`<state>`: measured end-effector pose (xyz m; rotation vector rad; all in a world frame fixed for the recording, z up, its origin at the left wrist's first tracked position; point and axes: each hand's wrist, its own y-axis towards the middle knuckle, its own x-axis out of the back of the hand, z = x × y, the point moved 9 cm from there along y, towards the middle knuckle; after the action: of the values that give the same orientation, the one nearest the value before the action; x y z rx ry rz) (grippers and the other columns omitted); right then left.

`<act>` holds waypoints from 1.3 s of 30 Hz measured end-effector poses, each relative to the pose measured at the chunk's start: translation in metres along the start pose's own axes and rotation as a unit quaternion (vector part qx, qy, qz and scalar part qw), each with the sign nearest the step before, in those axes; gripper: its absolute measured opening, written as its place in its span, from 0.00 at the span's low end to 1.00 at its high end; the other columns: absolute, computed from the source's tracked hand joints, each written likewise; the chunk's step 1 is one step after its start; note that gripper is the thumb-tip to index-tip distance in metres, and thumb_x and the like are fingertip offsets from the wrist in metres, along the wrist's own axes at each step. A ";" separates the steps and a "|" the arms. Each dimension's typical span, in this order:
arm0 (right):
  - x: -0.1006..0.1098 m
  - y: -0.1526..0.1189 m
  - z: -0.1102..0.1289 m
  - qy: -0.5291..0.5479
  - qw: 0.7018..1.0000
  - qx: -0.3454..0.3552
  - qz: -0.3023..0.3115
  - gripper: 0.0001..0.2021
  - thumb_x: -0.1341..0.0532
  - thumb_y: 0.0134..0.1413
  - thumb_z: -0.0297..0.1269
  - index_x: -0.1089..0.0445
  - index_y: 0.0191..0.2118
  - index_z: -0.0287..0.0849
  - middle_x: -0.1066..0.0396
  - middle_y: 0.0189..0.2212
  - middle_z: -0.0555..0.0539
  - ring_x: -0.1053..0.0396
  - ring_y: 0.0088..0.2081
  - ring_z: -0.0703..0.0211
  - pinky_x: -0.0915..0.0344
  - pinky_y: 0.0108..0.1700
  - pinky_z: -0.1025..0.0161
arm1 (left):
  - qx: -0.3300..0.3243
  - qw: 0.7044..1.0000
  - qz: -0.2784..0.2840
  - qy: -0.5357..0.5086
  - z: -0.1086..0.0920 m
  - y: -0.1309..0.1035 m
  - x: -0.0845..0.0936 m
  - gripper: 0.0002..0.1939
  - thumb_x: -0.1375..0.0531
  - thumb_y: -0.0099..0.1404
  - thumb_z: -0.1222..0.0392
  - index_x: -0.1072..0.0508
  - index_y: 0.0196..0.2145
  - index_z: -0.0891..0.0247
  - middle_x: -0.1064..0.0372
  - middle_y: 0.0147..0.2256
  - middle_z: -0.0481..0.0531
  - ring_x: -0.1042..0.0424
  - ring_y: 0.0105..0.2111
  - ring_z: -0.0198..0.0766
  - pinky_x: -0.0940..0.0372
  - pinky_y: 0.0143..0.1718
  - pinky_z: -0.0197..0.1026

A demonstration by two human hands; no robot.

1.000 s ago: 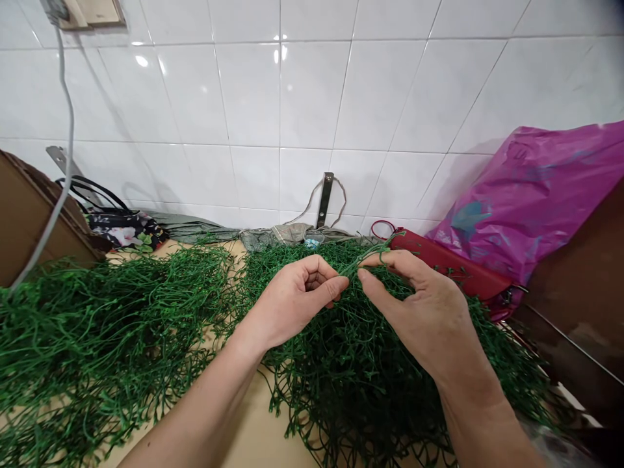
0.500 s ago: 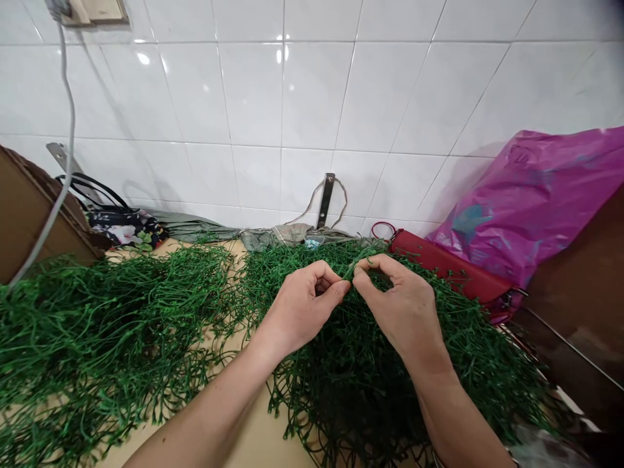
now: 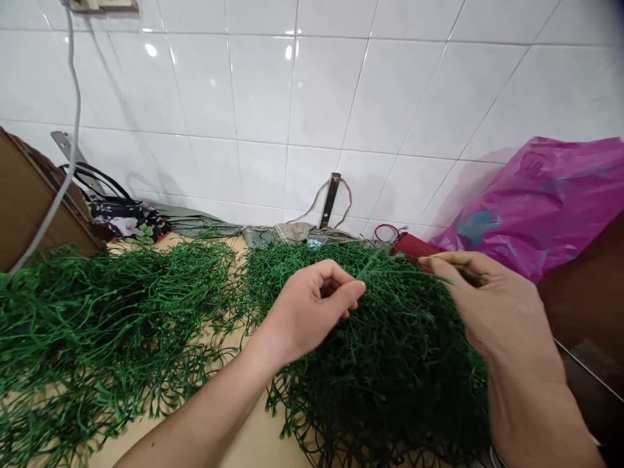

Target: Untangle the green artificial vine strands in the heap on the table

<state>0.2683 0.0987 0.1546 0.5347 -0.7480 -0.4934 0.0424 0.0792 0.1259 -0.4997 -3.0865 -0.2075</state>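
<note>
My left hand (image 3: 316,309) is closed in a pinch over the right-hand pile of thin green plastic stems (image 3: 370,364), with a green stem (image 3: 373,261) rising from its fingertips. To the right, my right hand (image 3: 492,299) is pinched too, and a thin green strand (image 3: 441,278) shows at its fingers, slightly blurred. The hands are well apart. A second pile of green stems (image 3: 112,325) lies on the tan table (image 3: 253,435) at the left.
Behind the piles are a floral bag (image 3: 129,221), grey-green cloth (image 3: 199,223), a metal bracket (image 3: 330,200) and a red purse (image 3: 414,248). A pink plastic bag (image 3: 546,201) stands at right, a cardboard box (image 3: 39,201) at left, with a white cable (image 3: 73,130) hanging.
My right hand has moved away to the right from my left hand and now covers part of the red purse. My left hand stays over the pile, slightly further right in view.
</note>
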 end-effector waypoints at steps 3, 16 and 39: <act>-0.005 -0.008 0.017 -0.029 0.996 0.003 0.084 0.14 0.36 0.52 0.47 0.21 0.41 0.47 0.20 0.31 0.45 0.25 0.31 0.50 0.32 0.33 0.56 | 0.015 0.999 -0.010 -0.039 0.010 0.008 0.006 0.12 0.38 0.66 0.57 0.32 0.26 0.64 0.35 0.24 0.43 0.37 0.25 0.30 0.42 0.31 0.35; -0.054 -0.038 0.068 0.102 0.966 0.059 0.231 0.11 0.42 0.63 0.46 0.26 0.43 0.48 0.22 0.42 0.49 0.26 0.44 0.56 0.33 0.48 0.60 | 0.016 0.997 0.039 -0.069 0.015 0.010 0.001 0.16 0.34 0.62 0.49 0.31 0.29 0.64 0.34 0.25 0.44 0.38 0.26 0.30 0.43 0.31 0.35; -0.011 -0.004 0.005 -0.204 0.975 0.083 0.041 0.12 0.46 0.62 0.39 0.26 0.40 0.46 0.22 0.32 0.42 0.28 0.31 0.50 0.39 0.35 0.57 | 0.010 0.998 0.041 -0.042 -0.001 -0.004 -0.012 0.10 0.40 0.67 0.58 0.32 0.29 0.63 0.38 0.25 0.42 0.41 0.26 0.30 0.45 0.29 0.35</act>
<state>0.2566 0.1006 0.1500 0.5623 -1.2082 -0.4702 0.0522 0.0714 0.1259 -0.6487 -3.1384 -0.1587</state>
